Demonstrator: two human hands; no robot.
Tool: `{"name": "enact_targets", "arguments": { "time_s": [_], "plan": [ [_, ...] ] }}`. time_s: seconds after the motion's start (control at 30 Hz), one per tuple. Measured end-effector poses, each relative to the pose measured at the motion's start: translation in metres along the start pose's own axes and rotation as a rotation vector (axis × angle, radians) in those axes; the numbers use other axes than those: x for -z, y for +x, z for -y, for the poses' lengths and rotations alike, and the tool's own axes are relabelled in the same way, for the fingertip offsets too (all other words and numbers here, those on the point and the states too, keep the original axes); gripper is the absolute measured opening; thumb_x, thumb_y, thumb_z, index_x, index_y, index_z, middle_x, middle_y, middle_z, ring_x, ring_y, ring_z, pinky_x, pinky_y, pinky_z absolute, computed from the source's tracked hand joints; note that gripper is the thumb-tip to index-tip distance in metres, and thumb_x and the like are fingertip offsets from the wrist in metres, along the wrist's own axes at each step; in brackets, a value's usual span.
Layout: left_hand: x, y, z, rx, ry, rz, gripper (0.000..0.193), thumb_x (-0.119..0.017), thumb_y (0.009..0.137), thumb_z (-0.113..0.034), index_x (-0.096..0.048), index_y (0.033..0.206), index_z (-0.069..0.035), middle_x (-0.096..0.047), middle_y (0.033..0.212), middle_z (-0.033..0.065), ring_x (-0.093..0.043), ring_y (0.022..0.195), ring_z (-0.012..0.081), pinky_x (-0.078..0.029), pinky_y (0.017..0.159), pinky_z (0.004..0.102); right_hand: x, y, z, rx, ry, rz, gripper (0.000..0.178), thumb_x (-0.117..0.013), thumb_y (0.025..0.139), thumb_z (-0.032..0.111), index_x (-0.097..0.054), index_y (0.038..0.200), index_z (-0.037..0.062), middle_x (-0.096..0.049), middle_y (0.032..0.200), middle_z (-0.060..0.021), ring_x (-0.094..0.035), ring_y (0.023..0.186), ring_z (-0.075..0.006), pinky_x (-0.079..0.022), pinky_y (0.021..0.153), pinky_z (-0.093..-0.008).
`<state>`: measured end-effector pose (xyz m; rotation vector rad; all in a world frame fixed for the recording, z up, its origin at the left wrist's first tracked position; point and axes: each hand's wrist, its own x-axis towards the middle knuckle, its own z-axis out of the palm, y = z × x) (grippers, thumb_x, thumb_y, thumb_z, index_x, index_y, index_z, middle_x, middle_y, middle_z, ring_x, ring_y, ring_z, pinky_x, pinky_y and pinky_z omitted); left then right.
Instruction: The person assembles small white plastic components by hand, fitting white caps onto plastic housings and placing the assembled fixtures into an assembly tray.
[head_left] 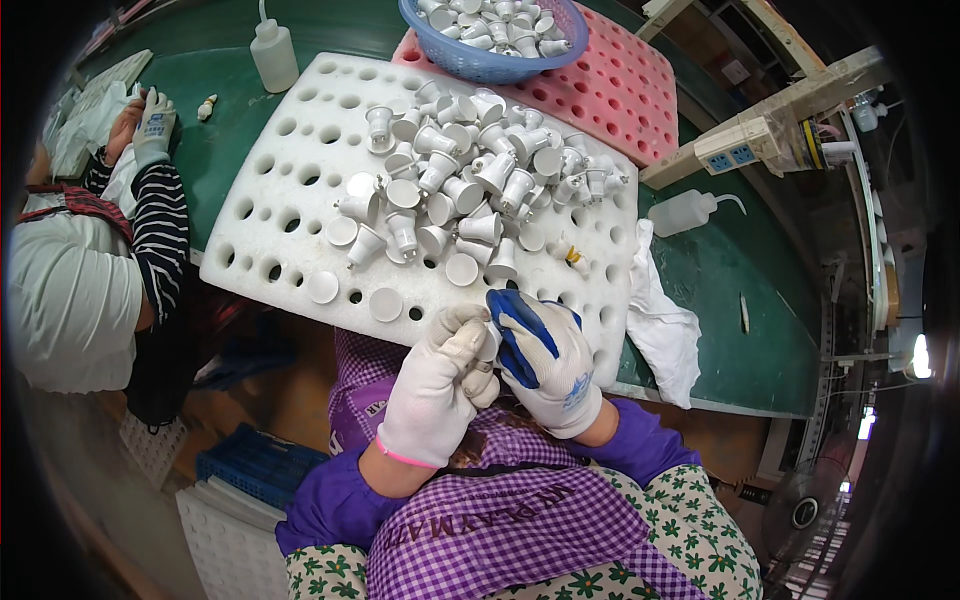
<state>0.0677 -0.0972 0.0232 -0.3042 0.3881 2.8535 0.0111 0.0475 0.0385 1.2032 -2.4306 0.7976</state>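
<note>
Gloved in white, my left hand (445, 385) pinches a small white cup-shaped piece (488, 342) at the front edge of a foam board. My right hand (548, 360), in a white glove with blue-coated fingers, closes against the same piece from the right. The fingers hide most of it. Just beyond them, a heap of similar white cup-shaped pieces (437, 172), with round flat faces and narrow metal-tipped ends, lies loose on the white foam board (262, 205) with its rows of holes. A few stand face up near my left hand, such as one white piece (386, 304).
A blue basket (480, 66) of similar pieces rests on a pink foam board (640, 95). Squeeze bottles stand far left (273, 58) and lie at right (690, 212). A white cloth (662, 330) hangs over the green table's edge. A co-worker (110, 240) works at left.
</note>
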Motion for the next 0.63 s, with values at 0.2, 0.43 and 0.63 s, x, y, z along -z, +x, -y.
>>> {"name": "enact_targets", "arguments": {
  "time_s": [0.2, 0.43, 0.63],
  "plan": [
    [-0.005, -0.002, -0.007, 0.006, 0.084, -0.040, 0.028, -0.043, 0.099, -0.018, -0.052, 0.120, -0.002, -0.054, 0.079, 0.0016, -0.048, 0.059, 0.0086, -0.040, 0.052, 0.0221, 0.002, 0.002, 0.002, -0.105, 0.064, -0.019, 0.048, -0.068, 0.066, 0.003, -0.059, 0.112, 0.0024, -0.061, 0.114, -0.0149, -0.061, 0.092, -0.0312, -0.047, 0.079, -0.0383],
    [0.004, -0.006, -0.026, 0.035, 0.288, -0.021, 0.037, -0.046, 0.098, -0.018, -0.047, 0.127, 0.006, -0.060, 0.086, 0.0057, -0.055, 0.064, 0.0109, -0.048, 0.059, 0.0236, 0.008, 0.007, 0.002, -0.083, 0.141, 0.030, 0.053, -0.067, 0.065, -0.001, -0.057, 0.116, 0.0022, -0.060, 0.115, -0.0133, -0.060, 0.099, -0.0307, -0.047, 0.083, -0.0381],
    [0.007, -0.006, -0.031, 0.041, 0.386, -0.069, 0.034, -0.052, 0.095, -0.015, -0.052, 0.123, 0.004, -0.062, 0.083, 0.0053, -0.058, 0.068, 0.0096, -0.049, 0.062, 0.0226, 0.012, 0.009, 0.001, 0.024, 0.076, 0.128, 0.056, -0.067, 0.064, 0.000, -0.056, 0.119, 0.0030, -0.059, 0.118, -0.0121, -0.059, 0.101, -0.0321, -0.046, 0.085, -0.0388]
  ]
}}
